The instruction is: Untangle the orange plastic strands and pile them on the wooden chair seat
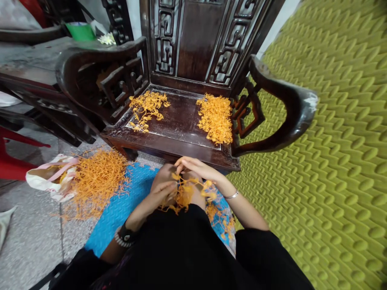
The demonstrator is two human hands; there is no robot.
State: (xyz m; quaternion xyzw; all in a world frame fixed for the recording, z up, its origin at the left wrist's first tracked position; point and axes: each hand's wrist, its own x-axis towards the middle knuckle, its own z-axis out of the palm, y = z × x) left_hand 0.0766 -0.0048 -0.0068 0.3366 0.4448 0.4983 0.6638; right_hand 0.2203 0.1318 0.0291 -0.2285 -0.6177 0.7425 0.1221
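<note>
Over my lap, my left hand [161, 194] closes on an orange branching strand with curly ends [185, 192]. My right hand [196, 167] is bent over its upper part, fingertips pinched together on it close to the left ones. The exact grip is partly hidden by the fingers. In front of my knees stands a dark carved wooden chair [178, 139]. On its seat lie a loose bunch of orange curly strands [148, 106] at the left and a denser, neater pile of them [216, 119] at the right.
A heap of thin orange strands [101, 177] spills from a white cloth bag [45, 183] onto the floor and a blue foam mat [104, 225]. More orange pieces [219, 217] lie right of my legs. Red stool legs [12, 157], a side table [33, 62] and a green textured surface [326, 173] flank the chair.
</note>
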